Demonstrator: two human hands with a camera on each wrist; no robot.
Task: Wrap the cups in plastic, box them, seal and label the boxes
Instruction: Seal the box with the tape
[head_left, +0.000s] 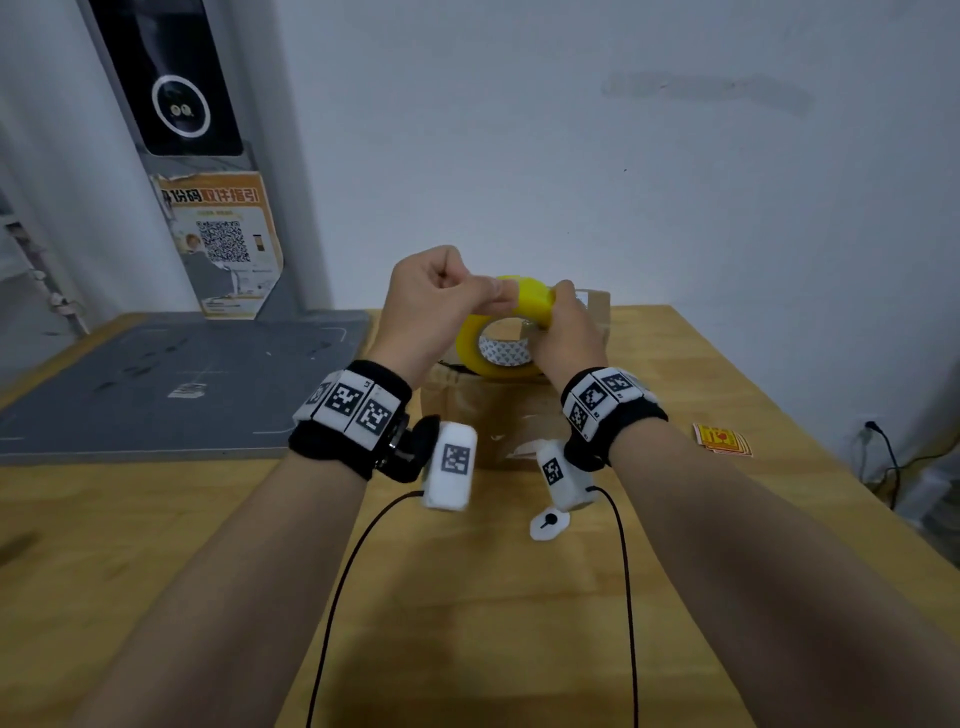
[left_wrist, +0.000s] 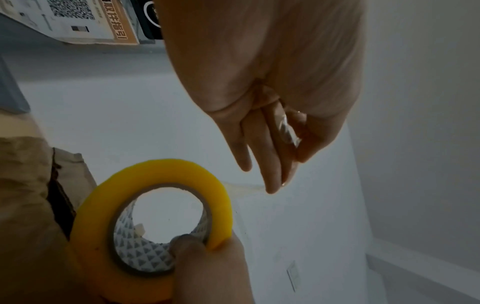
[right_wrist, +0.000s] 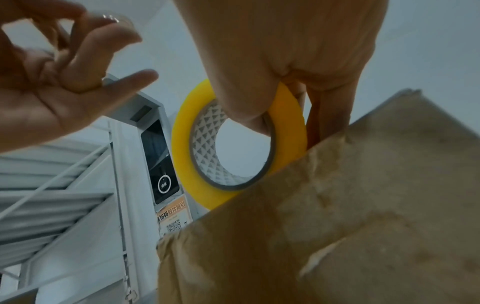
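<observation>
I have the yellow tape roll (head_left: 501, 332) up at the centre of the head view, just above the cardboard box (head_left: 488, 415) on the wooden table (head_left: 701, 519). My right hand (head_left: 566, 332) grips the roll by its rim: in the right wrist view the thumb sits inside the patterned core while the fingers curl round the outside. My left hand (head_left: 441, 306) is to the left of the roll, thumb and forefinger pinched on the free tape end (left_wrist: 285, 127), which shows in the left wrist view as a thin glossy strip between the fingertips, the other fingers extended.

I judge the roll stiff and light, easy to hold through the core. The strip is another matter: thin, limp and sticky, likely to fold on itself or cling to skin, so I'd keep it taut and hold only its very tip. The roll lies below and right of that pinch, near it. A small stack of red-and-yellow labels (head_left: 723, 440) lies at the right of the frame, well apart from the box.
</observation>
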